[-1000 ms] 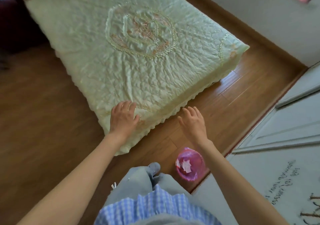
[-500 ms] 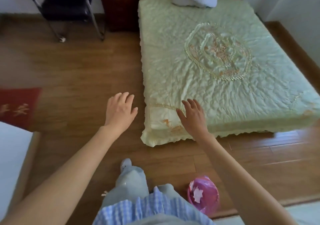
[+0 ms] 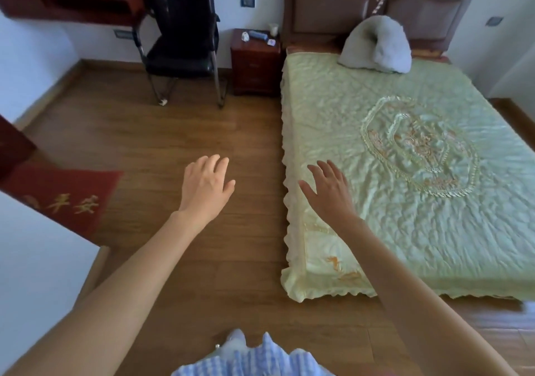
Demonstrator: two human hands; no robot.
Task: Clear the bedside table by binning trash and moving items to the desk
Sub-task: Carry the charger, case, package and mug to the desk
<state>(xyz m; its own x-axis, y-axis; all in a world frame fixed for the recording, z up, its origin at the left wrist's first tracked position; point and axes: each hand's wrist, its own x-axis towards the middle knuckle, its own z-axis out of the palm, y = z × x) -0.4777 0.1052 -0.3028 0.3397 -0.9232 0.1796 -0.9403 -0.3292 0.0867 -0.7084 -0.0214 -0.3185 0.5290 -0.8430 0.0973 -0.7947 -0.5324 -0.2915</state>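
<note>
Near: L hand (image 3: 206,186) and R hand (image 3: 330,190) both out front, fingers spread, holding nothing; L over wood floor (image 3: 179,132), R over edge of green quilted bedspread (image 3: 405,202). Red mat (image 3: 63,199) at left. Far: bedside table (image 3: 256,63) btwn black chair (image 3: 181,42) and headboard (image 3: 376,7), w/ small items (image 3: 257,36) on top, too small to ID. Desk (image 3: 66,2) top left.

Cluttered bedside table (image 3: 256,46) by bed (image 3: 405,149)
</note>
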